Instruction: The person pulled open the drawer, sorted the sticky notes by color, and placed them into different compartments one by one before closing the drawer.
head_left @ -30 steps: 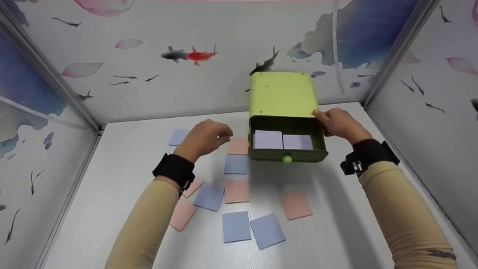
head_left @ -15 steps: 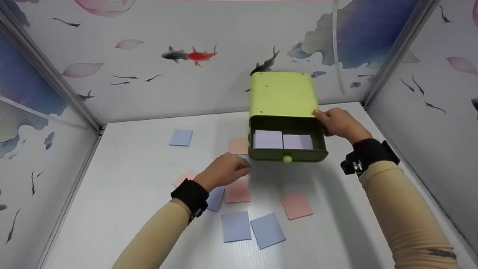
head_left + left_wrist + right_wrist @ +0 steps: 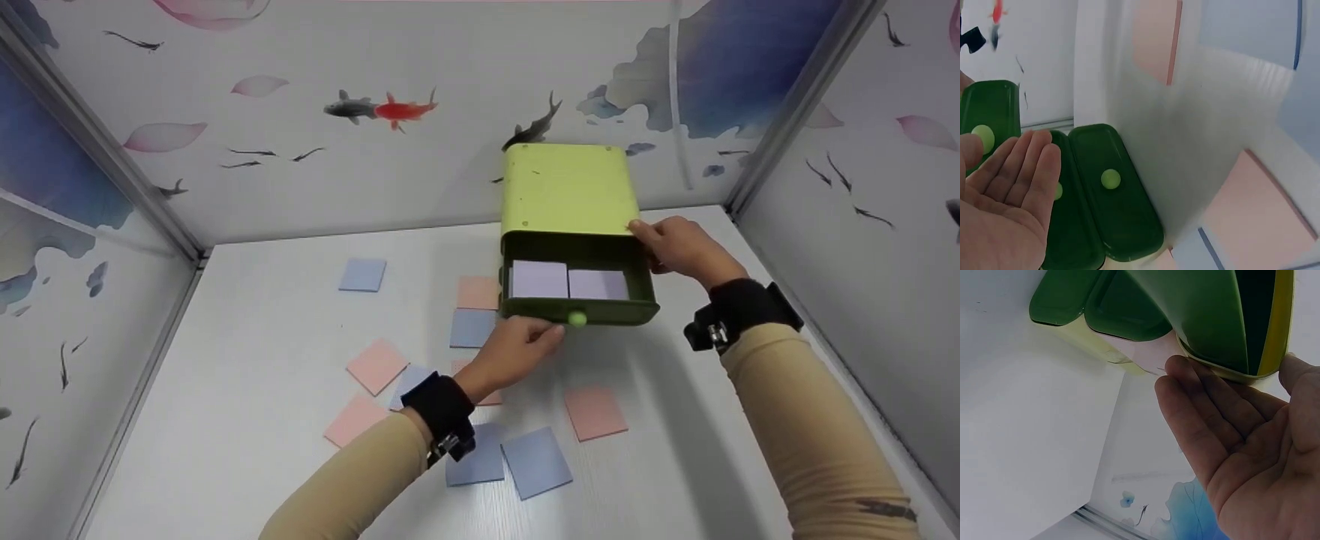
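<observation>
A green desktop drawer cabinet (image 3: 570,187) stands at the back of the table with its top drawer (image 3: 615,311) pulled out. Inside the drawer lie two lilac square pads (image 3: 540,280). My right hand (image 3: 686,247) holds the cabinet's right front corner, thumb on the top edge and fingers along the side. My left hand (image 3: 517,349) is just below the drawer front, thumb close to the round knob (image 3: 577,319). Its fingers extend fairly straight, palm visible, in the left wrist view. More drawer fronts (image 3: 1129,208) with round knobs show below.
Pink and blue square cards lie scattered on the white table (image 3: 247,337). A blue card (image 3: 363,275) sits back left, a pink card (image 3: 596,413) front right, and two blue ones (image 3: 537,463) near the front. A printed wall (image 3: 262,187) closes off the back.
My left hand has moved right and toward me, from left of the cabinet to just below the open drawer's knob. The right hand, cabinet and drawer have stayed in place.
</observation>
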`<action>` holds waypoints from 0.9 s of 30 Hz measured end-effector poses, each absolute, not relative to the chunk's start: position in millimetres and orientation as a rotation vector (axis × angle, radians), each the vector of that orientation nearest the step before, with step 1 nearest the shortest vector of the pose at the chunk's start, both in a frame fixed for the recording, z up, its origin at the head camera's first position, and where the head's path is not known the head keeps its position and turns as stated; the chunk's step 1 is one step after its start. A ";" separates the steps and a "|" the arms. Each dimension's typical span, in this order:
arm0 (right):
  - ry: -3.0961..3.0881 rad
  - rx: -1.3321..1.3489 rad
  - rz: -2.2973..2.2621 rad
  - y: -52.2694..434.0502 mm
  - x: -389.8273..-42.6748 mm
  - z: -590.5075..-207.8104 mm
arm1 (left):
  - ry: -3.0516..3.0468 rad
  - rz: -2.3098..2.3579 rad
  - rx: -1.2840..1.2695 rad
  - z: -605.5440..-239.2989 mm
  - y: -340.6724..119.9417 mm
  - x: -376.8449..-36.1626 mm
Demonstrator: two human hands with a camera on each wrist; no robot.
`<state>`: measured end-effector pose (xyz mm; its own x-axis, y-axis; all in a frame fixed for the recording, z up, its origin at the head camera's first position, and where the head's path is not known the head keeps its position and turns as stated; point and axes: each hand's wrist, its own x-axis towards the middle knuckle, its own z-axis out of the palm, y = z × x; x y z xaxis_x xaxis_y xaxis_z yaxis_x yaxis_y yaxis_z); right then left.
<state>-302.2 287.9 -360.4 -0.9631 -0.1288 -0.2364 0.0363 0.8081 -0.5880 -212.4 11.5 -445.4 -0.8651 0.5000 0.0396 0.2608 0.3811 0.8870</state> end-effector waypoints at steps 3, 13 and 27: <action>2.728 -0.066 -0.897 288.6 -302.4 -360.7 | 2.339 1.583 0.544 -447.9 17.4 -210.3; 2.728 -0.071 -0.885 288.3 -301.4 -360.8 | 2.089 1.821 0.305 -449.5 28.9 -207.4; 2.732 -0.056 -0.878 287.3 -302.3 -361.3 | 2.050 1.906 0.217 -450.0 41.4 -210.3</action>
<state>-302.3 287.3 -361.3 -0.9627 -0.1185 -0.2432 0.0454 0.8154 -0.5771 -210.3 41.4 -450.0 -0.9331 0.3324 -0.1371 -0.1127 0.0918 0.9894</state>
